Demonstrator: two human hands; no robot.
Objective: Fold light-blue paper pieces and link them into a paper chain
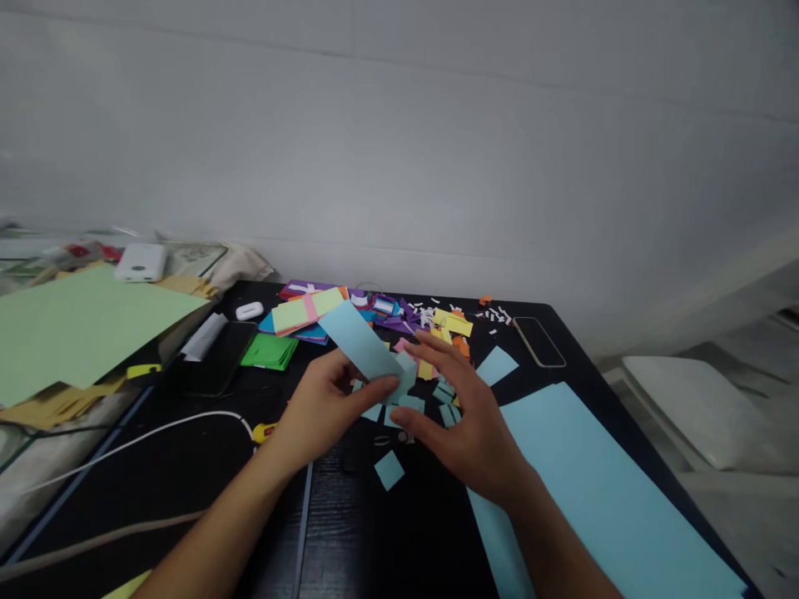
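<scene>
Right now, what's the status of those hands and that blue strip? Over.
Left hand: pinching the blue strip. Right hand: beside it, open. Possibly in the way: loose paper bits below.

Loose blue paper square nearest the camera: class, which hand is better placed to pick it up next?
Probably the right hand: it is spread, seemingly holding nothing, and its thumb shows nearer the blue paper square. The left hand pinches a blue paper strip.

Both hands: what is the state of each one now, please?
Left hand: closed, holding a light-blue paper strip.
Right hand: open; contact with the strip unclear.
</scene>
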